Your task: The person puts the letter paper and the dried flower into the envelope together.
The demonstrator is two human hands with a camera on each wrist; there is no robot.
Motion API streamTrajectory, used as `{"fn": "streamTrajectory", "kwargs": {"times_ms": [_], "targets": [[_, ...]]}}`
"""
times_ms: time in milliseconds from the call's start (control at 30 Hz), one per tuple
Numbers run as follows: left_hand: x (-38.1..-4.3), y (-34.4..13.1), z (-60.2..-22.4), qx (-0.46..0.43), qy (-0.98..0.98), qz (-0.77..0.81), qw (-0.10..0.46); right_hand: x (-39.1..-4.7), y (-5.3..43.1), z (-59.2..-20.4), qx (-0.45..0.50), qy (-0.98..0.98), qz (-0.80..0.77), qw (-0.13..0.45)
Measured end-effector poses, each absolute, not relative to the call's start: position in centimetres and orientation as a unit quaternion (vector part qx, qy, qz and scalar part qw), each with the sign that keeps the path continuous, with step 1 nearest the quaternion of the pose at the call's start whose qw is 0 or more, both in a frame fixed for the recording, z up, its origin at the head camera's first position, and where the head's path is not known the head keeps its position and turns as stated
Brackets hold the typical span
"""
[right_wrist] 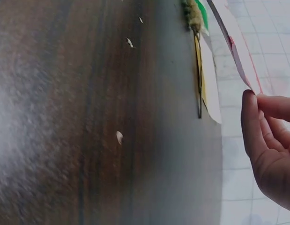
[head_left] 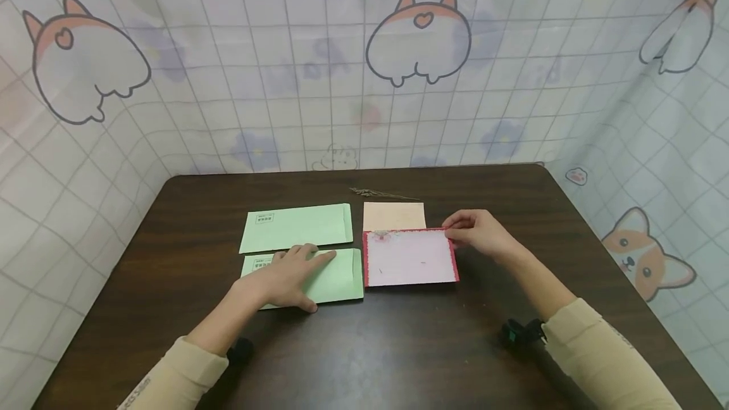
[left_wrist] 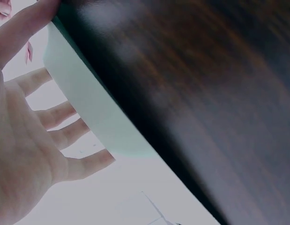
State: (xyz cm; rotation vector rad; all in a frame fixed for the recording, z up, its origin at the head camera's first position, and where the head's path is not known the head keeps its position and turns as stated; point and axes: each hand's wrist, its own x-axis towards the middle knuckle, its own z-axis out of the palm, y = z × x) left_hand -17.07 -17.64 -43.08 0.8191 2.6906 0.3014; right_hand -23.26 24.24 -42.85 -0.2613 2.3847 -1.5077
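My left hand (head_left: 290, 280) lies with fingers spread over the nearer green envelope (head_left: 344, 274); in the left wrist view, its fingers reach straight against the envelope's pale green side (left_wrist: 84, 89). Just behind lies a second green envelope (head_left: 302, 226), with a small printed box at its upper left. Between thumb and fingertips, my right hand (head_left: 481, 233) pinches the upper right corner of a pink card (head_left: 410, 261) with red edges and a flower print. The right wrist view shows that pinch on the card's thin edge (right_wrist: 248, 58). A beige sheet (head_left: 394, 215) is partly covered by the card.
Behind the beige sheet lies a dried grass sprig (head_left: 381, 193). Small pale flakes (right_wrist: 119, 137) are scattered on the dark wooden table (head_left: 398, 347). A patterned cloth (head_left: 342, 112) hangs behind the table and along its sides.
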Motion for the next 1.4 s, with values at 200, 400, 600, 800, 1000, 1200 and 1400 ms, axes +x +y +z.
{"fn": "streamTrajectory", "kwargs": {"times_ms": [200, 400, 600, 800, 1000, 1200, 1400], "targets": [[-17.1, -17.9, -42.8, 0.286, 0.939, 0.109, 0.154, -23.4, 23.4, -43.5, -0.083, 0.820, -0.545, 0.157], [-17.0, -17.8, -42.9, 0.284, 0.939, 0.118, 0.156, -23.2, 22.7, -44.2, -0.080, 0.816, -0.548, 0.165], [-17.0, -17.8, -42.9, 0.283, 0.939, 0.124, 0.154, -23.3, 22.6, -44.2, -0.090, 0.816, -0.546, 0.169], [-17.1, -17.9, -43.2, 0.284, 0.938, 0.122, 0.155, -23.2, 22.5, -44.1, -0.093, 0.823, -0.531, 0.177], [-17.1, -17.9, -43.2, 0.279, 0.940, 0.123, 0.155, -23.1, 22.3, -44.4, -0.100, 0.821, -0.532, 0.181], [-16.9, -17.7, -43.0, 0.280, 0.937, 0.123, 0.167, -23.0, 21.9, -44.7, -0.096, 0.824, -0.530, 0.174], [-17.1, -17.5, -42.9, 0.284, 0.938, 0.118, 0.159, -23.2, 21.0, -45.0, -0.087, 0.823, -0.536, 0.165]]}}
